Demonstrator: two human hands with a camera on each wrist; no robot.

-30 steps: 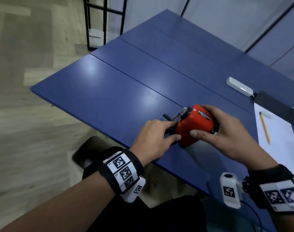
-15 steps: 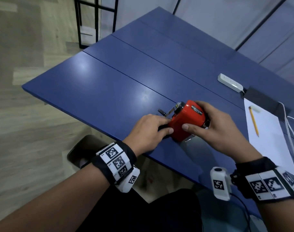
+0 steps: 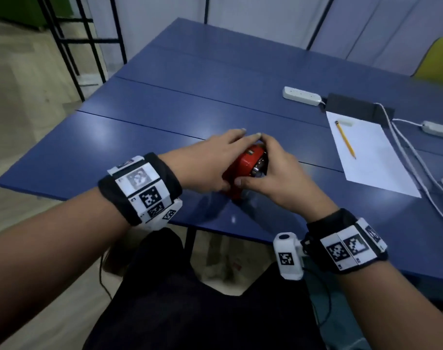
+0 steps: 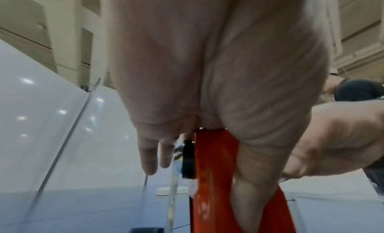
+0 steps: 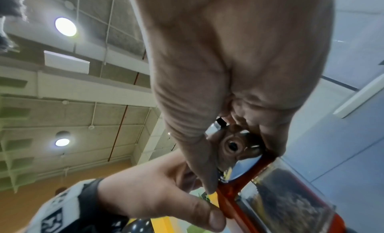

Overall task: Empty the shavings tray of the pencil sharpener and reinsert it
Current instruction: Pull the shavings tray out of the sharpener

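Blue table [image 3: 164,117], both hands now clasping red sharpener [image 3: 243,164], left hand [image 3: 210,160] moved over top, right hand [image 3: 278,183] gripping front.

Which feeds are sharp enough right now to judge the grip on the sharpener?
Head view: dim, hands slightly smeared, red sharpener readable. Left wrist view: palm fills the frame, soft. Right wrist view: ceiling lamp glare, but the tray window is fairly clear.

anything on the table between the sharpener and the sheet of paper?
No. In the head view only the right hand, gripping the red pencil sharpener, covers the near part; beyond it, bare blue table runs to the paper.
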